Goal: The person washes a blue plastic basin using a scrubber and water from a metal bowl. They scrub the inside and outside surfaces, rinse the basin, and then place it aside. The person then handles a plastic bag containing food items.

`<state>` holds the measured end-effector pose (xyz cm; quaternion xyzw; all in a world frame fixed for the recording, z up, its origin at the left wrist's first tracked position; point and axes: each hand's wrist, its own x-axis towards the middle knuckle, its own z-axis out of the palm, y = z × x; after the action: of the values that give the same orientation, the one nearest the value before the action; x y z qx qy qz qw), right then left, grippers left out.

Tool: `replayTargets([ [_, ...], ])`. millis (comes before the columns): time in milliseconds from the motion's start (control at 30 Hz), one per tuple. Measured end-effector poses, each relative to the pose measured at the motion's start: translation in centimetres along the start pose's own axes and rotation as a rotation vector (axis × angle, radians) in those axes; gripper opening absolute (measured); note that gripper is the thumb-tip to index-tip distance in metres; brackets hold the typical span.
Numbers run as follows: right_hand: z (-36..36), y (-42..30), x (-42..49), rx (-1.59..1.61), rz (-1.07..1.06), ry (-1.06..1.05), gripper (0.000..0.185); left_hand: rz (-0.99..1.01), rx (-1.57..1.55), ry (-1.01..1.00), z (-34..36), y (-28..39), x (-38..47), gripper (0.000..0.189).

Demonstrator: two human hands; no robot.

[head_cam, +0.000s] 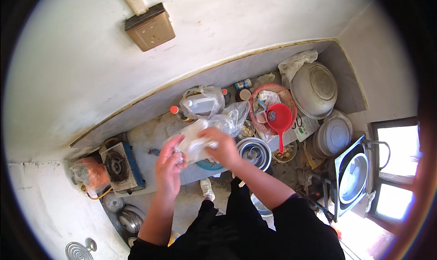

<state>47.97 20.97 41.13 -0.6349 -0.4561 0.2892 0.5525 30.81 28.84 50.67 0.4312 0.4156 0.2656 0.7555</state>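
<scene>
A whitish translucent plastic bag (192,140) is stretched between my two hands above the counter, slightly blurred. My left hand (169,162) grips a crumpled end of it, thumb and fingers closed on the film. Bunched film shows at the fingers of my right hand (223,149), which reaches in from the right. Below the bag, a blue basin (210,166) is mostly hidden. Just right of my right hand sit nested metal bowls (254,153). Another clear plastic bag (232,118) lies behind the hands.
A gas stove (119,166) stands at the counter's left end. Along the back are a bagged plastic jug (205,104) and an orange-capped bottle (175,110). A red ladle (280,120) rests over a red basin (257,89). Farther right are a large metal basin (312,89) and a sink (353,179).
</scene>
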Motion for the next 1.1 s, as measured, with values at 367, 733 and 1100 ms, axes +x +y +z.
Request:
replayTargets([
  [367,9.4,2.6,3.4,-0.199,-0.169,-0.602,0.034,0.019,-0.169,-0.053,-2.7,1.2,-0.1,0.059],
  [733,-25.1,17.3,9.4,-0.741,0.509,0.338,0.056,-0.004,0.069,0.130,-6.6,0.5,1.9,0.053],
  [1100,-37.7,32.0,18.2,-1.311,0.821,0.268,0.052,-0.164,0.123,0.512,-6.4,-0.8,2.6,0.048],
])
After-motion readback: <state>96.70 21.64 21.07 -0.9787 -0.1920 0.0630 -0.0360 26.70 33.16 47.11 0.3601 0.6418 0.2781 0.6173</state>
